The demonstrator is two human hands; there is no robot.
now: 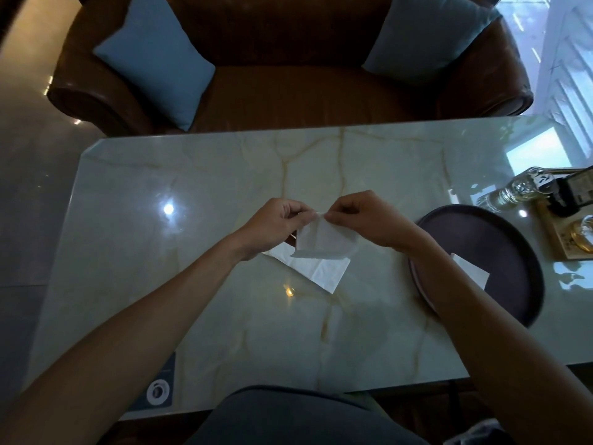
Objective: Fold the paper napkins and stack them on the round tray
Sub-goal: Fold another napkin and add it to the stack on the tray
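**Both hands pinching one napkin above the worktop**

Left hand (276,224): fingers curled in, thumb and fingertips pinched on the top edge of a white paper napkin (322,240). Right hand (365,220): same pinch, on the same top edge, fingertips of the two hands almost touching. Napkin hangs down from the pinch, lifted off the worktop (192,203), lower edge loose.

Both forearms reach forward from the near edge and converge at mid-worktop; the right forearm crosses over the near-left rim of the round tray (500,239).

A second napkin (316,271) lies flat on the worktop directly below the held one. A folded napkin (475,273) rests on the dark tray, partly hidden by the right forearm.
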